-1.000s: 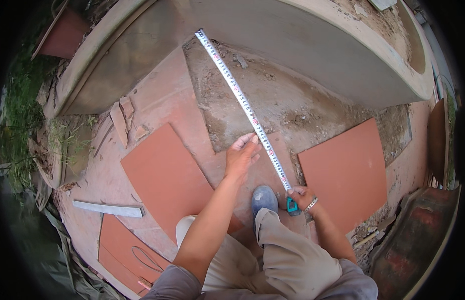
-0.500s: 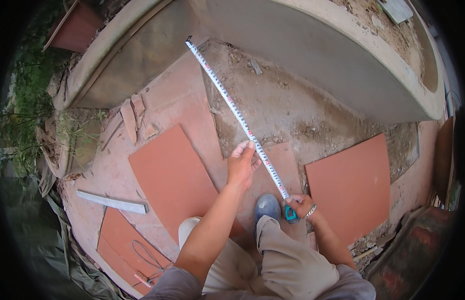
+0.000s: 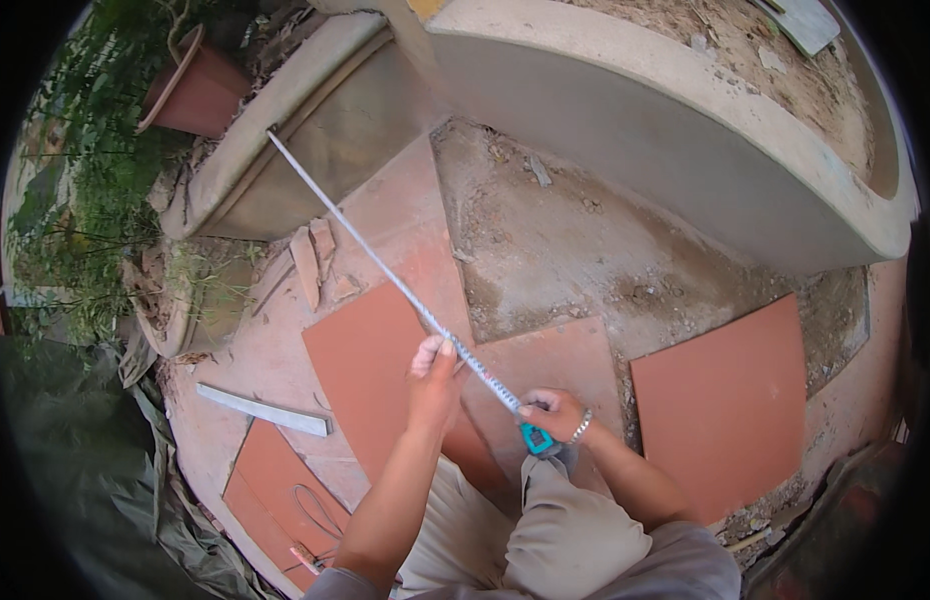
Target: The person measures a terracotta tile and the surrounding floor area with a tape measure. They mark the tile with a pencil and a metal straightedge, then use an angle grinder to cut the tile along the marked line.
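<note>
A white tape measure blade (image 3: 363, 243) runs out long and straight, its far tip in front of the low curved wall at the upper left. My left hand (image 3: 437, 388) pinches the blade partway along, thumb on top. Close to my knees, my right hand (image 3: 555, 414) grips the teal tape measure case (image 3: 538, 440) where the blade comes out. Beneath the blade lies a large red-brown tile (image 3: 365, 360). Another such tile (image 3: 720, 400) rests on the right, partly over bare ground.
A curved concrete planter wall (image 3: 665, 150) bounds the far side. Rough bare ground (image 3: 545, 240) lies before it. On the left are a grey metal bar (image 3: 263, 408), broken tile pieces (image 3: 307, 265), a cut tile with a wire loop (image 3: 320, 510), a plant pot (image 3: 198, 88) and dark sheeting (image 3: 75, 450).
The blade's far end has swung left, off the corner of the bare ground toward the left wall. Both hands moved left and lower, still holding the tape measure. The view has shifted too.
</note>
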